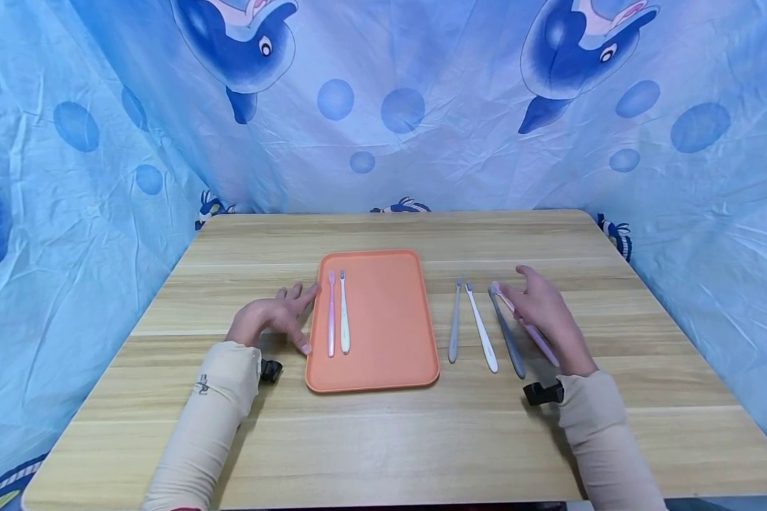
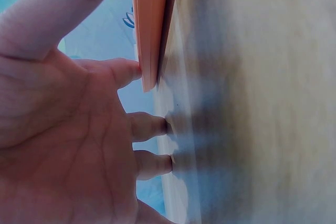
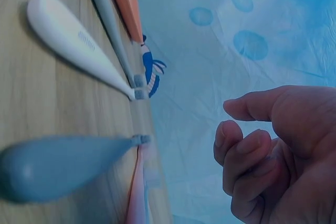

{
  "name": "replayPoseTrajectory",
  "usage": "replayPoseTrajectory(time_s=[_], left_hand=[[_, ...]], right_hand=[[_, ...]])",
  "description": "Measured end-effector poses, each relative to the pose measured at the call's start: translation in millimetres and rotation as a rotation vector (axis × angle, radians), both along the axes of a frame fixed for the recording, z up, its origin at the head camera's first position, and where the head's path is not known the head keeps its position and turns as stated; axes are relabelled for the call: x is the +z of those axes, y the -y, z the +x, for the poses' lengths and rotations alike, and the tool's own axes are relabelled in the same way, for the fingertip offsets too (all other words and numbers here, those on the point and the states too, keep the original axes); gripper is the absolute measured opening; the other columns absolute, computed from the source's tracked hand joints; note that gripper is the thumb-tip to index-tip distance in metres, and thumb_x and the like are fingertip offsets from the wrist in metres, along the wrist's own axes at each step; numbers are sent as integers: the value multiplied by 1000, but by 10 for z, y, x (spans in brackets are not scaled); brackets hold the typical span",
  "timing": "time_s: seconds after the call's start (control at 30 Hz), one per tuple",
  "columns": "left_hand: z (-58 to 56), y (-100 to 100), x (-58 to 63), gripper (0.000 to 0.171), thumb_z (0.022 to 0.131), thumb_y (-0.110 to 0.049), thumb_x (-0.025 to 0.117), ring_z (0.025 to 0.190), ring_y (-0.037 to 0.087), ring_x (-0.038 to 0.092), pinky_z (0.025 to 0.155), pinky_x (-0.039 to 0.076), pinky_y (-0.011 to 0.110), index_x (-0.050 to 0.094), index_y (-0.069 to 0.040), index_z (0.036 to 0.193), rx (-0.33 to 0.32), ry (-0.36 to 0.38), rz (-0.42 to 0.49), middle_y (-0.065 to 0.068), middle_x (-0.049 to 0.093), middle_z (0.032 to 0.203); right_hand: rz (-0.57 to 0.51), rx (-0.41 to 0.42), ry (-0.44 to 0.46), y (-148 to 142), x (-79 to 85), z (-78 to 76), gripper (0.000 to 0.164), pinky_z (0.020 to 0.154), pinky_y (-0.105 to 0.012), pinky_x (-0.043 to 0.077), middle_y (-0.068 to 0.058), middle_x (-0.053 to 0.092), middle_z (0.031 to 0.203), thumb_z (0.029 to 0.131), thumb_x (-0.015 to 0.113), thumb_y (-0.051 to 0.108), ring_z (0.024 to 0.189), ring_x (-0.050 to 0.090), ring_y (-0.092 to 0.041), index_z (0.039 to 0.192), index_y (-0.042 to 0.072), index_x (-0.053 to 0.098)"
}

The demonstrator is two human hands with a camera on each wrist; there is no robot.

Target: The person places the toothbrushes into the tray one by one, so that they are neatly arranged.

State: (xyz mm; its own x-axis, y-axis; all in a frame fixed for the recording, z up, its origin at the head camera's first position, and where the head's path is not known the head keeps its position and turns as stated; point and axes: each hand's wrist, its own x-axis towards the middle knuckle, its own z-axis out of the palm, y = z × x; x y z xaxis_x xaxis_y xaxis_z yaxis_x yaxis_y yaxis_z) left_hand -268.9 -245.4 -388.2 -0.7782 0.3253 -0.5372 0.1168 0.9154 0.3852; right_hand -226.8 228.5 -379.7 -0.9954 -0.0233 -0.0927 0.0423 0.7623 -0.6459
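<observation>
My left hand rests at the left edge of the orange tray, thumb and index finger at its rim; in the left wrist view other fingertips reach down to the tabletop. A pink toothbrush and a white toothbrush lie side by side on the tray's left part. Over a pink-purple toothbrush hovers my right hand, partly covering it. Its fingers are loosely curled and nothing is between thumb and index finger. Just left of it lies a dark grey-blue toothbrush.
Between the tray and the dark toothbrush lie another white toothbrush and a lighter grey toothbrush. All rest on a wooden table. A blue curtain with dolphins hangs behind and beside it.
</observation>
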Motion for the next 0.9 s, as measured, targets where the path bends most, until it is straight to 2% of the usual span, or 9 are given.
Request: replayPoseTrajectory(time_s=[0.17,0.43,0.63,0.9], left_hand=[[-5,-4,0,148,57,-50,93,151,54,-15,117,2,77,-7,-20,162,7,5,0,23,-16,167],[-12,-5,3,148,57,-49,93,151,54,-16,117,1,77,-7,-20,162,10,12,1,23,-17,167],[-11,-7,11,148,57,-48,93,151,54,-17,117,0,77,-7,-20,162,14,16,3,22,-17,167],[-8,-7,14,148,57,-49,93,151,54,-16,117,0,77,-7,-21,162,17,17,2,22,-17,167]], right_hand=[[57,-7,-12,-76,-7,24,74,67,-31,49,-6,68,65,104,46,37,55,63,-17,157,-5,18],[53,-18,-13,-203,-41,59,73,63,-27,49,-9,68,66,105,45,38,55,63,-19,156,-8,18],[86,-26,8,-296,-74,90,73,75,-33,51,-9,69,68,105,45,39,56,62,-17,155,-8,19],[81,-35,39,-461,-143,118,71,62,-28,47,-7,66,67,105,44,37,57,60,-17,153,-10,22]])
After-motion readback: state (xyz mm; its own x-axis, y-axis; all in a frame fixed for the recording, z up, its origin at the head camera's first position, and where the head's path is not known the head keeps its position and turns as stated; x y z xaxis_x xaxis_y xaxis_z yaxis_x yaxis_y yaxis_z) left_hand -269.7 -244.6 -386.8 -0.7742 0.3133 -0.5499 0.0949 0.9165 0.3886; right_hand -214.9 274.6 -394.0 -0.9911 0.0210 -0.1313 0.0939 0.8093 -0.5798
